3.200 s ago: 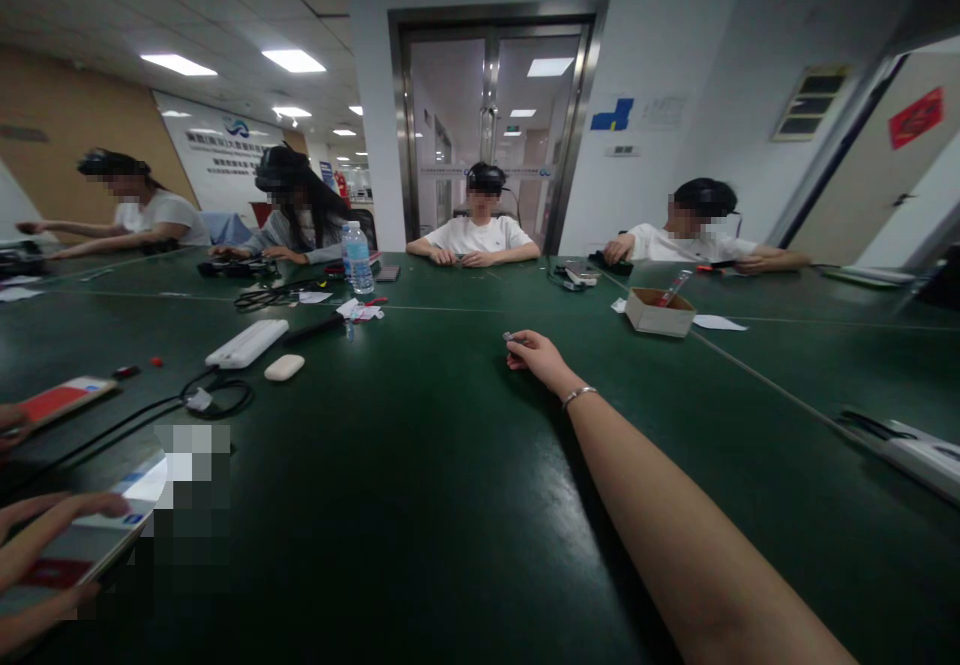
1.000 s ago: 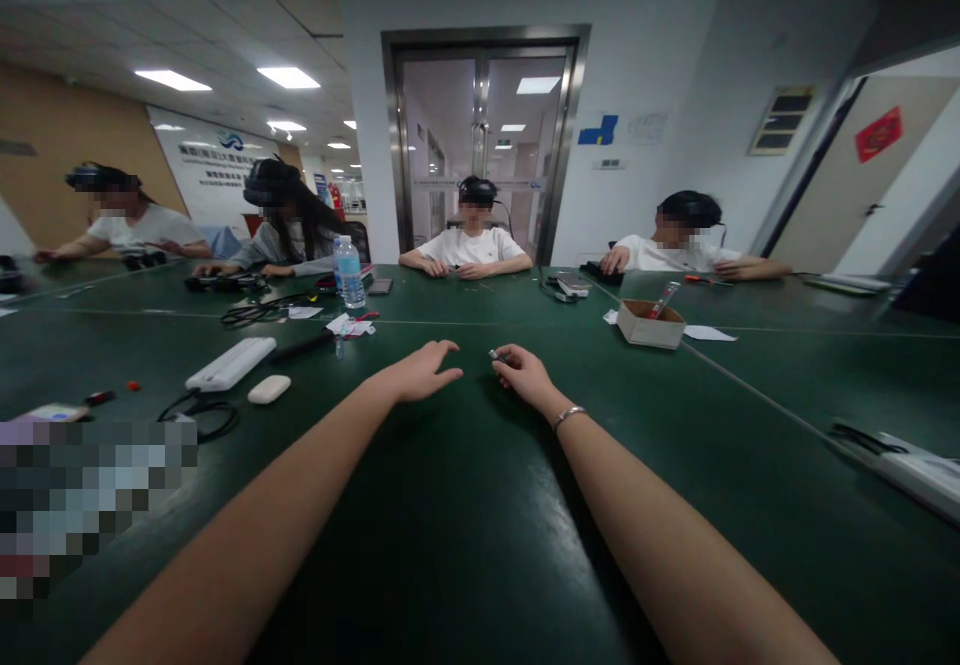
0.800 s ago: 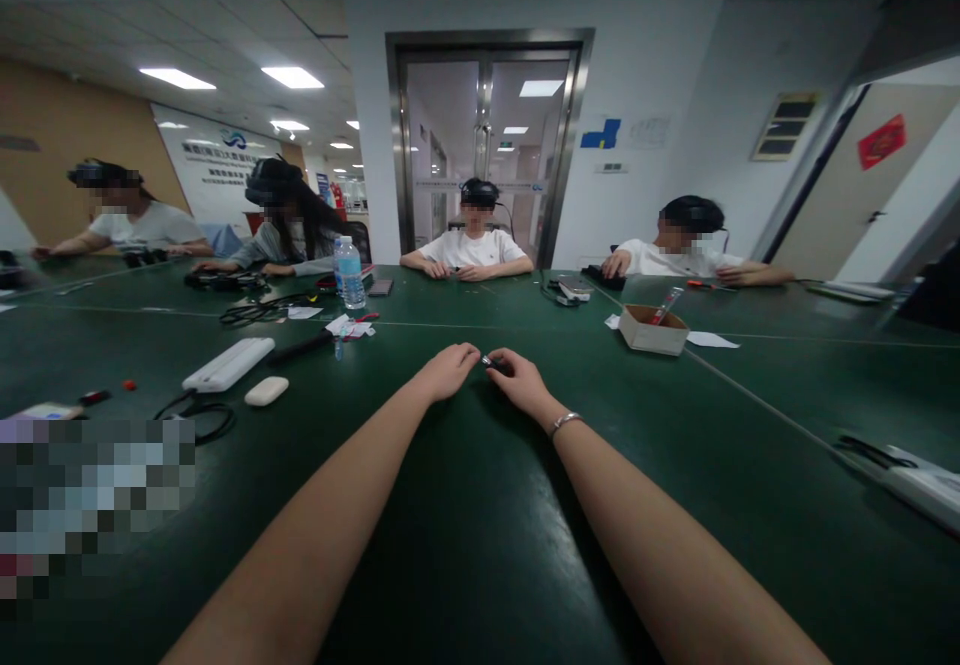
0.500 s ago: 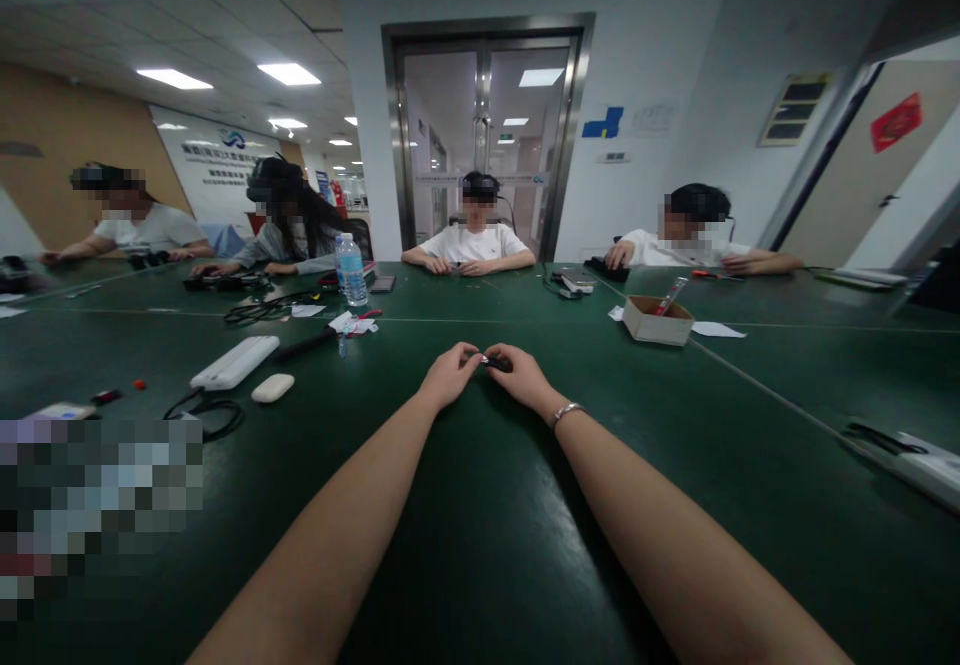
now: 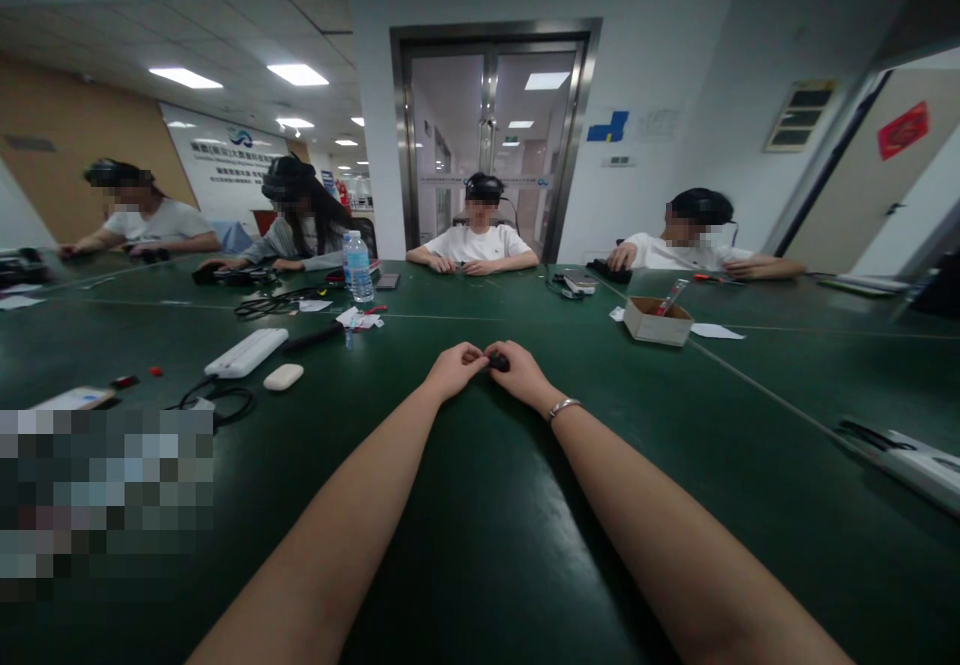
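- Head view: the bare right hand point(image 5: 519, 373) has its fingers curled closed around a small, dark, rounded object point(image 5: 498, 361), material unclear, above the green table point(image 5: 450, 505).
- Bare left hand point(image 5: 455, 370): fingertips bunched at the object's near side; can't tell if they grip it.
- Progress: object in hand, both hands brought to it; anything done or left at its covered end is hidden by fingers.
- Left of fingers, well apart: white rounded case point(image 5: 284, 377), long white plastic block point(image 5: 247, 352).
- Beyond, right: open pale cardboard box point(image 5: 664, 330). None obstructs the fingers.
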The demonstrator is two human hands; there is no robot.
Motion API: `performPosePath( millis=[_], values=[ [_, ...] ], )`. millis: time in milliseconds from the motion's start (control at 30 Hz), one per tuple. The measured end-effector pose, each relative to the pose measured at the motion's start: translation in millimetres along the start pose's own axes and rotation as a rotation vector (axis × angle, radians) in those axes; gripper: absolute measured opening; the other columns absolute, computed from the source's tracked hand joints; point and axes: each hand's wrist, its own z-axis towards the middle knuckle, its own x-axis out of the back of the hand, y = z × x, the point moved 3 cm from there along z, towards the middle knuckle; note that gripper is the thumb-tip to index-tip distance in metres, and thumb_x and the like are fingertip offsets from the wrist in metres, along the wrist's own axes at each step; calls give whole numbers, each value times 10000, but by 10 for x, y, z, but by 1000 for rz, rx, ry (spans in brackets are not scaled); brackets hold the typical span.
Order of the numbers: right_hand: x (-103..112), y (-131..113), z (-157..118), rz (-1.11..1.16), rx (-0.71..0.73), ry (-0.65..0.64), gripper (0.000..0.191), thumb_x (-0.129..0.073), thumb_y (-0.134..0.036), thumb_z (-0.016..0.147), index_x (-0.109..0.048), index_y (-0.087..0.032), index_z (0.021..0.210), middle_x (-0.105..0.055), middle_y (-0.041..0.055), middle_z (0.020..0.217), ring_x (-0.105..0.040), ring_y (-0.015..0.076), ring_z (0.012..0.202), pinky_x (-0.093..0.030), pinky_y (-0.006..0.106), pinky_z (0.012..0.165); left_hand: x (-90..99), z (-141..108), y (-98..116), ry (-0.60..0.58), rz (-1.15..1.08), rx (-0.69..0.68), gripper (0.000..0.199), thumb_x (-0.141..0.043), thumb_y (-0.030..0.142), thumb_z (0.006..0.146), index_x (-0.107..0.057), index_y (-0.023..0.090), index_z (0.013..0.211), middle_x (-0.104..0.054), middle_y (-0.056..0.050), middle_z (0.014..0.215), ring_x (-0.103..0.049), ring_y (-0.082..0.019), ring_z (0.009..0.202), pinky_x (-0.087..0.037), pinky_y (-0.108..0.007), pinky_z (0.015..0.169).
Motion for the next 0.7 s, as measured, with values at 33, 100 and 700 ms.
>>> performPosePath(
  millis=[33,100,700],
  values=[
    [2,-2,-2,6,-1,3,244,-586,-43,680,-604,-173,886,-517,10,807,-491,144,765,-376,246,707,-7,11,-13,-11,-18,4,235,-594,364,736,-589,173,873,-634,-44,823,-580,-145,746,-454,-266,716],
    [3,-2,-2,11,-7,5,241,-592,-51,678,-608,-174,884,-518,9,803,-491,141,757,-377,246,704,-16,32,-32,-27,-41,5,224,-607,335,726,-590,166,873,-632,-47,821,-580,-147,750,-454,-271,722],
    [-33,282,102,671,-502,-124,257,-515,-2,774,-591,-98,1000,-581,-9,601,-550,80,485,-468,173,495,-6,244,-142,-153,100,67,332,-444,477,790,-577,181,860,-629,-27,810,-563,-147,745,-421,-251,703]
  ],
)
